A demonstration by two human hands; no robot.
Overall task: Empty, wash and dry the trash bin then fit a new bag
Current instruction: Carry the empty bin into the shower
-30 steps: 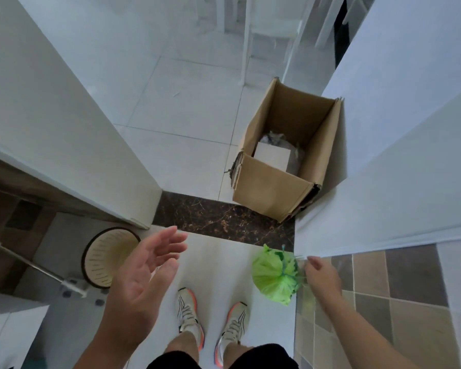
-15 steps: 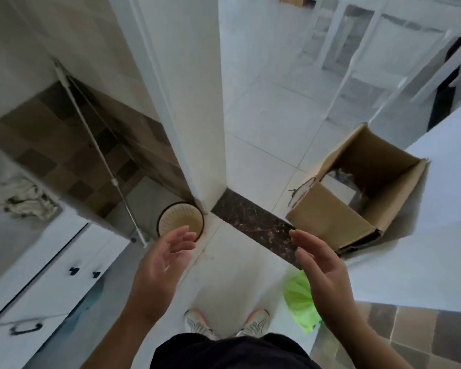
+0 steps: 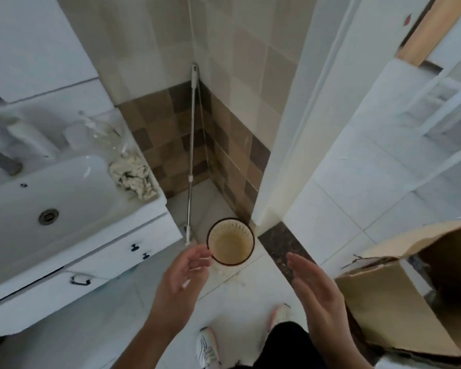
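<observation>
Tiled bathroom floor [image 3: 112, 310] across the lower frame, pale and bare around the feet. White washbasin [image 3: 40, 206] on a vanity cabinet [image 3: 96, 265] filling the left side; drain visible in the bowl; crumpled cloth [image 3: 132, 177] on the basin's right rim. Open cardboard box [image 3: 394, 304] at the lower right edge, flaps up, standing on the floor beyond the doorway. White door frame [image 3: 285, 145] running from top centre down to the floor, ending just beside the bin. Dark marble threshold strip [image 3: 280, 246] at its foot. Mop or squeegee handle [image 3: 193, 139] leaning in the tiled corner at centre, lower end reaching the floor just left of the bin.

Trash bin [image 3: 230, 241] at centre frame, small, round, cream with a dark rim, upright on the floor in the corner between the vanity cabinet and the door frame; interior without any bag or contents.

Left hand [image 3: 183, 278] at lower centre, spread wide, empty, fingertips overlapping the bin's left rim in the picture; actual contact not determinable. Right hand [image 3: 314, 286] at lower right of centre, flat and spread wide, empty, clear of the bin. White trainers [image 3: 208, 347] at the bottom edge.
</observation>
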